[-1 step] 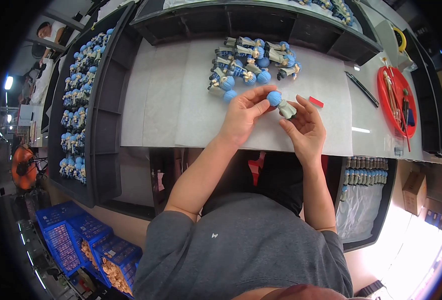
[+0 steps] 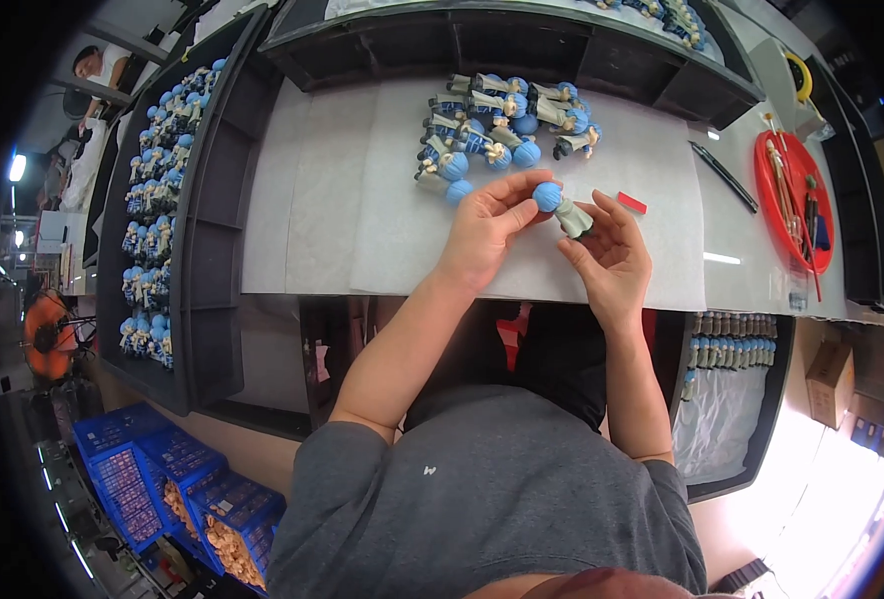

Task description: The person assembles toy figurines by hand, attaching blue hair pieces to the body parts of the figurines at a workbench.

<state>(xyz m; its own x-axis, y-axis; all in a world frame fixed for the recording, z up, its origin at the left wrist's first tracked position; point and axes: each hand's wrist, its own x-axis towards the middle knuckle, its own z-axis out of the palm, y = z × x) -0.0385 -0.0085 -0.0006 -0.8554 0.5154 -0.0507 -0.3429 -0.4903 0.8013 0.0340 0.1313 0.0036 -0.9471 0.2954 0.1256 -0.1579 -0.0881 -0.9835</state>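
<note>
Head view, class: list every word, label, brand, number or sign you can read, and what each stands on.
Grey shirt: one small white mark, not copied out here.
Blue crate: a pale label, too small to read.
Cardboard box: any marking too small to read.
Held figurine: no lettering visible.

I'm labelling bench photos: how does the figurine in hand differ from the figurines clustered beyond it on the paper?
The held figurine is pinched by the left hand; the clustered figurines lie on the white paper. The held figurine's visible body is pale grey-green; several clustered figurines show dark-blue clothing. Both show rounded light-blue heads.
</note>
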